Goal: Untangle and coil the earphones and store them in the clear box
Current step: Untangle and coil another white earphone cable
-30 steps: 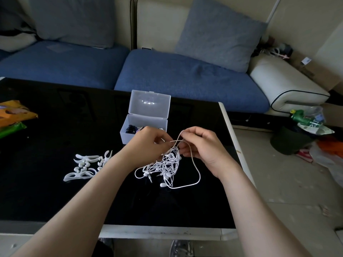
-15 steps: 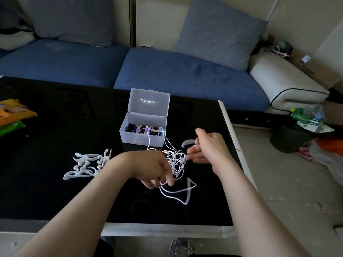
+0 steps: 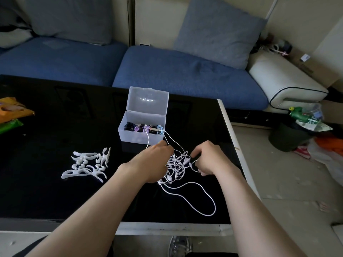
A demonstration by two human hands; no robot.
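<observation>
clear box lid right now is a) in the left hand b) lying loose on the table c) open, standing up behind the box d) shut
c: the lid stands hinged up behind the clear box, its top is uncovered, and a white cord of the earphones trails out over its front rim.

I can read no text from here. The green bottle [image 3: 297,111] at the far right carries white label lettering, too blurred to read. The orange packet [image 3: 13,110] on the counter [image 3: 55,191] shows no legible print.

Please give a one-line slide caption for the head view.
Left hand and right hand hold a tangle of white earphones before the open clear box on a black table.
</observation>
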